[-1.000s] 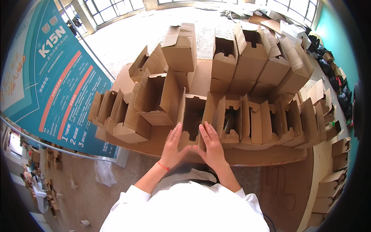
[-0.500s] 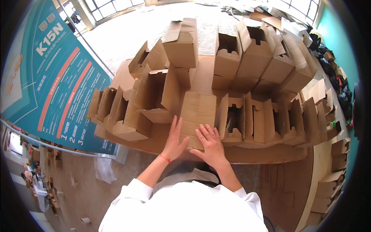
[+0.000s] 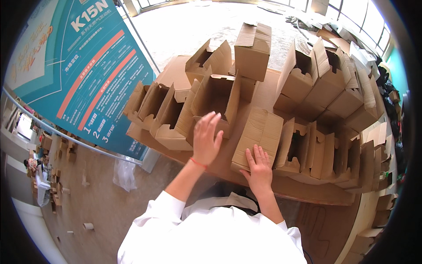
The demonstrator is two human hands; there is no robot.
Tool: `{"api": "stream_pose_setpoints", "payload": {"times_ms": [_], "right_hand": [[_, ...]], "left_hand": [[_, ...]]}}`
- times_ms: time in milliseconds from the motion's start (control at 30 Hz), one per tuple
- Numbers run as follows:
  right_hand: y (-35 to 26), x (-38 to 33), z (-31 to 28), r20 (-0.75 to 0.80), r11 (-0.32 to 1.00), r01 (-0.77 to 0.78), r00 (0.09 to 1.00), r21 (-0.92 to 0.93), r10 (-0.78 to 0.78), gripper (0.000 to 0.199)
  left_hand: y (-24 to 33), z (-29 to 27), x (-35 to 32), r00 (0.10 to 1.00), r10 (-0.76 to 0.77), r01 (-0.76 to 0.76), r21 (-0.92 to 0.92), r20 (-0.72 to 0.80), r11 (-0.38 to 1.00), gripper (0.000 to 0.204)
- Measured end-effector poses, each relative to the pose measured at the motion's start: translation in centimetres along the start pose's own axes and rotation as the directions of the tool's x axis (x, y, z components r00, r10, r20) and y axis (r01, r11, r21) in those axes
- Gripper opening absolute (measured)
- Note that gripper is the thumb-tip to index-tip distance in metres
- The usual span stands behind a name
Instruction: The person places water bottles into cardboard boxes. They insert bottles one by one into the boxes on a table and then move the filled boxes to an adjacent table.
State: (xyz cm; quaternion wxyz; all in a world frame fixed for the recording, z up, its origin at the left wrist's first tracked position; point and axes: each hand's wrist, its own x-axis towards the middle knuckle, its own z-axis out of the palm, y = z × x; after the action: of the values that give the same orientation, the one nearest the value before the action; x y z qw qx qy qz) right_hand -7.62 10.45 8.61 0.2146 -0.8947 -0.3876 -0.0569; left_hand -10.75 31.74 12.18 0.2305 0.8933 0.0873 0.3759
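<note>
A closed brown cardboard box lies on the cardboard-covered table right in front of me. My right hand rests flat on its near end, fingers spread. My left hand hovers open to the left of that box, lifted off it, in front of an open-topped cardboard box. A red band circles my left wrist. Both sleeves are white.
Many folded open cardboard boxes crowd the table: a row at the left, a row at the right, taller ones behind and a closed upright box. A teal banner stands left. Flat cardboard lies stacked at the far right.
The box I was folding has been shut and laid flat. My left hand has lifted off it and moved left; my right hand stays pressed on its near end.
</note>
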Motion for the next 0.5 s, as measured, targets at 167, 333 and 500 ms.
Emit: {"api": "stream_pose_setpoints", "payload": {"times_ms": [167,333,500], "right_hand": [[-0.4,0.0,-0.2,-0.003,1.000,0.007,1.000,0.011,-0.007,0.076],[-0.6,0.1,-0.2,-0.010,0.999,-0.020,1.000,0.044,0.020,0.075],[-0.8,0.0,-0.3,-0.012,0.998,-0.035,0.999,0.050,0.036,0.077]], "left_hand": [[-6.5,0.8,1.0,0.980,0.079,-0.113,0.179,0.185,0.977,0.013],[-4.2,-1.8,-1.1,0.904,0.252,-0.256,-0.034,0.346,0.966,0.016],[-1.9,-6.3,-2.6,0.865,0.248,-0.206,-0.141,0.436,0.968,0.012]]}}
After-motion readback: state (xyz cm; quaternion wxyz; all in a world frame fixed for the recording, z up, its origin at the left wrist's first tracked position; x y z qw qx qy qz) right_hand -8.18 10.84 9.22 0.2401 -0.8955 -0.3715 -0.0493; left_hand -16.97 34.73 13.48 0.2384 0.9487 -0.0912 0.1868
